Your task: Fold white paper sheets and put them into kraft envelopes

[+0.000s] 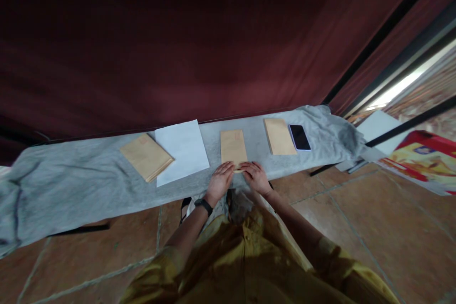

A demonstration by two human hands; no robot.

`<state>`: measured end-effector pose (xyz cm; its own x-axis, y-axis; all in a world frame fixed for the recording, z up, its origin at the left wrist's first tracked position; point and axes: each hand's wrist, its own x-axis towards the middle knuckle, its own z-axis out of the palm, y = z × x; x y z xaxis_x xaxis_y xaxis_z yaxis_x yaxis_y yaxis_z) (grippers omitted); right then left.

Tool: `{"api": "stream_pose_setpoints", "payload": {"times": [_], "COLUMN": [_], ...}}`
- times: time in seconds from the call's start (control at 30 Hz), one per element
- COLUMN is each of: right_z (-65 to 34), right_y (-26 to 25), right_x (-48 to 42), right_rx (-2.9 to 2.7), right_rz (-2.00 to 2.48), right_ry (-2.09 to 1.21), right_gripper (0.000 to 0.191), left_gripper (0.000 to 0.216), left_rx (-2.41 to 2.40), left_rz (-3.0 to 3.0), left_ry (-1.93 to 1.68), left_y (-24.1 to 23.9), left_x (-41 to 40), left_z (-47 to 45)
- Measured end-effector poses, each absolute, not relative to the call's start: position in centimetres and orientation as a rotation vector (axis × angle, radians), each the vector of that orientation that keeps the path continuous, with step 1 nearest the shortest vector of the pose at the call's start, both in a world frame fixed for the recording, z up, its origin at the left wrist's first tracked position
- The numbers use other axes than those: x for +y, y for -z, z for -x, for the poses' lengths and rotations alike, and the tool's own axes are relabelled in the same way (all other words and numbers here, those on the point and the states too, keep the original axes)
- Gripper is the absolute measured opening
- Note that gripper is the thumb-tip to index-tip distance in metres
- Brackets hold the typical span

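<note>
A brown envelope (233, 147) lies flat on the grey cloth-covered table (89, 185) straight in front of me. My left hand (221, 179) rests with fingers stretched out on its near left corner. My right hand (255, 175) lies flat with fingers extended on its near right corner. Both hands press the envelope's near edge; neither grips anything. A black band sits on my left wrist.
A stack of brown envelopes (147, 156) and white paper sheets (182, 152) lie to the left. Another brown envelope stack (280, 136) and a dark phone (299, 137) lie to the right. A dark red curtain (178, 47) hangs behind. Tiled floor (356, 218) below, colourful box (423, 161) at right.
</note>
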<state>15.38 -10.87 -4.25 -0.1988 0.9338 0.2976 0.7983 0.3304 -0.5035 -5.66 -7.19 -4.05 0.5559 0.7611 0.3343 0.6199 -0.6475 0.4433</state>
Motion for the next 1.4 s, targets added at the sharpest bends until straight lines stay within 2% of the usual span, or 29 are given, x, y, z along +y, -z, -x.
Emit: {"api": "stream_pose_setpoints", "payload": {"times": [0.23, 0.4, 0.77, 1.13, 1.4], "right_z": [-15.1, -17.0, -15.1, -13.0, -12.3], "right_y": [4.7, 3.8, 4.2, 5.6, 6.1], "right_x": [-10.8, -8.2, -4.4, 1.4, 1.1], "right_rx": [-1.979, -2.000, -2.344, -1.973, -1.975], "right_rz": [1.533, 1.526, 1.448, 1.837, 1.899], "right_ry": [-0.346, -0.355, -0.207, -0.019, 0.057], "right_gripper": [0.028, 0.037, 0.042, 0.059, 0.066], "left_gripper": [0.031, 0.028, 0.026, 0.025, 0.024], "left_rx": [1.137, 1.065, 1.066, 1.081, 1.083], "left_rz": [-2.459, -2.453, -2.485, -2.543, -2.540], "left_ry": [-0.781, -0.800, -0.841, -0.861, -0.891], "left_y": [4.2, 4.1, 3.8, 4.2, 4.3], "left_x": [-7.1, -7.1, -7.3, -7.2, -7.3], "left_z": [5.9, 6.3, 6.3, 6.2, 6.1]}}
